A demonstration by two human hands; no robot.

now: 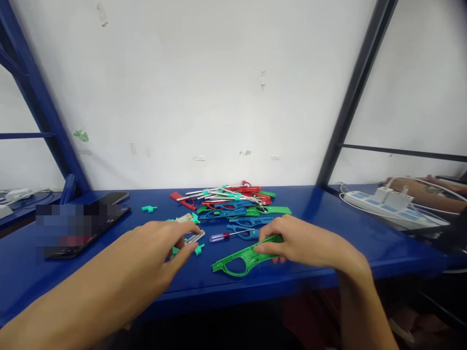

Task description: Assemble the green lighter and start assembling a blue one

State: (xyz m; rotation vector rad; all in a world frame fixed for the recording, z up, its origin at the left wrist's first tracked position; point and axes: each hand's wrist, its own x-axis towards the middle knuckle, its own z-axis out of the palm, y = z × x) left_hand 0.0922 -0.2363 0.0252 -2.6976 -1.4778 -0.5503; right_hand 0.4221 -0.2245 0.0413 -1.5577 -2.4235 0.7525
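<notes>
My right hand [292,243] pinches a green plastic lighter shell half [248,257], its hollow ribbed side up and its looped end pointing left, near the table's front edge. At the left, my left hand [171,245] reaches down over a clear plastic lighter tank [195,237]. Its thumb and index finger are apart on either side of that tank; whether they touch it I cannot tell. Small teal plastic parts [199,249] lie around these fingers. Between the hands rests a screwdriver [219,237] with a clear purple handle, its tip toward the right.
Behind the hands lies a pile of red, blue and green shells with metal lighter tubes [222,194]. A loose teal part [149,209] and dark phones [109,223] are at the left of the blue table [310,204]. White power strips [390,206] stand beyond the right post.
</notes>
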